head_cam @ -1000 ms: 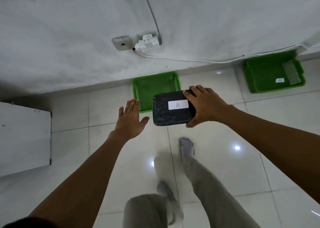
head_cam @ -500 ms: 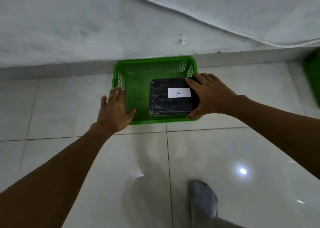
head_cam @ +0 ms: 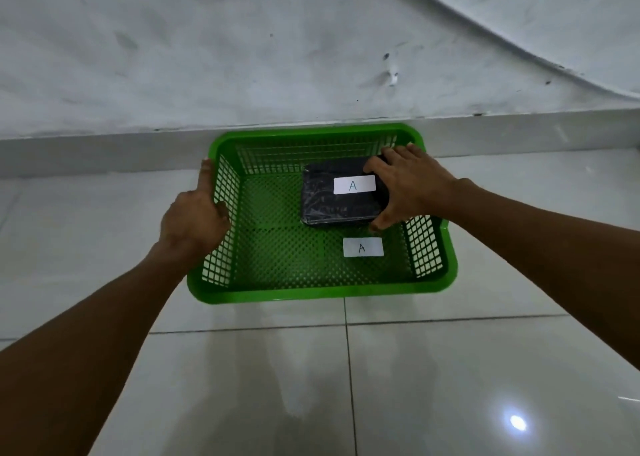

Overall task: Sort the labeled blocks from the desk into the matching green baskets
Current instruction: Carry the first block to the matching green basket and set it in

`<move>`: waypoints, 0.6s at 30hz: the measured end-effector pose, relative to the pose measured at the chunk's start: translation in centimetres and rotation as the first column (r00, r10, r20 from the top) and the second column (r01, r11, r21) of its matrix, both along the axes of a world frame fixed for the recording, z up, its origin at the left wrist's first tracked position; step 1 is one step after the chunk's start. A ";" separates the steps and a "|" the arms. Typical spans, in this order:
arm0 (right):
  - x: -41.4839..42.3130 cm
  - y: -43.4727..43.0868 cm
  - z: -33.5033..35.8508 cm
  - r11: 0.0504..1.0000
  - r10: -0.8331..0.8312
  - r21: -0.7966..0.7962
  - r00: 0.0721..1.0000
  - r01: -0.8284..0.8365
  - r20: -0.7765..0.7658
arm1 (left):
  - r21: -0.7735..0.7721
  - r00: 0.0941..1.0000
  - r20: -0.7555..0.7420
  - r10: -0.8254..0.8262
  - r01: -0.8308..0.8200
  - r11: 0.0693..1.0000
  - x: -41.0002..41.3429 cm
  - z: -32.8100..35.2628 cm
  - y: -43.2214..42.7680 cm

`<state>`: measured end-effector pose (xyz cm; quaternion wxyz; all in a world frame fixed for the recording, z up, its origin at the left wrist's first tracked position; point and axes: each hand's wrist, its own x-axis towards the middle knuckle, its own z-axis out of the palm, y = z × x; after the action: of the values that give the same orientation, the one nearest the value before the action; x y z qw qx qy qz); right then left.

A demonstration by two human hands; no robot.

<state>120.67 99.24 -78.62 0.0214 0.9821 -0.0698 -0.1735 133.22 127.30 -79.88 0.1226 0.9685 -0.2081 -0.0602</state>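
Between our right thumb and fingers [head_cam: 398,156], the black block [head_cam: 341,196] marked A now sits down inside the green basket [head_cam: 322,291], at its far right part. Half a second ago we held it above the near rim; a second ago it was out over the bare floor [head_cam: 450,369] with the basket well ahead. So the carry is over and we are at the set-down.

Our right hand [head_cam: 412,185] is clenched on the block's right end, thumb on the near edge, fingertips over the far corner. Whether the block rests on the mesh bottom or hangs just above it, we cannot tell. Just near of our thumb, a white label [head_cam: 363,247] reading A lies on the basket bottom, matching the label [head_cam: 354,184] on the block, so we judge this the right basket.

Our left hand [head_cam: 194,216] has come from open air onto the left wall, fingers released flat along the outside, touching the rim, grasping nothing. What remains, we judge, is to let go and draw both hands out.
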 end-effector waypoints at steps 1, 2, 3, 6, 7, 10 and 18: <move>0.2 0.0 -0.4 1.000 -0.007 0.001 1.000 0.007 -0.013 | -0.040 1.000 0.009 0.011 -0.010 0.999 -0.2 -0.1 0.0; 0.4 0.0 -0.8 1.000 -0.015 0.004 1.000 0.016 -0.025 | -0.067 1.000 0.018 0.020 -0.018 0.998 -0.3 -0.3 0.0; 0.6 0.0 -1.2 1.000 -0.021 0.003 0.999 0.022 -0.033 | -0.084 0.999 0.024 0.026 -0.024 0.996 -0.4 -0.4 0.0; 0.7 0.1 -2.1 0.998 -0.038 -0.056 0.998 0.035 -0.054 | -0.099 0.998 0.039 0.040 -0.036 0.994 -0.4 -0.5 -0.1; 0.8 0.2 -2.2 0.995 -0.050 -0.083 0.997 0.046 -0.054 | -0.099 0.998 0.043 0.050 -0.046 0.994 -0.5 -0.5 -0.2; 1.1 1.4 -2.1 0.991 -0.063 -0.118 0.997 0.057 -0.044 | -0.097 0.996 0.043 0.073 -0.069 0.993 -0.6 -0.4 -0.3; 1.5 2.7 -3.3 0.998 -0.039 0.037 0.997 0.041 -0.071 | -0.108 0.996 0.020 0.085 -0.082 0.991 -0.8 -0.1 -0.5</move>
<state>122.14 101.90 -81.95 0.0016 0.9740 -0.0853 -0.2098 132.39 126.76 -80.00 0.1740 0.9691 -0.1717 -0.0318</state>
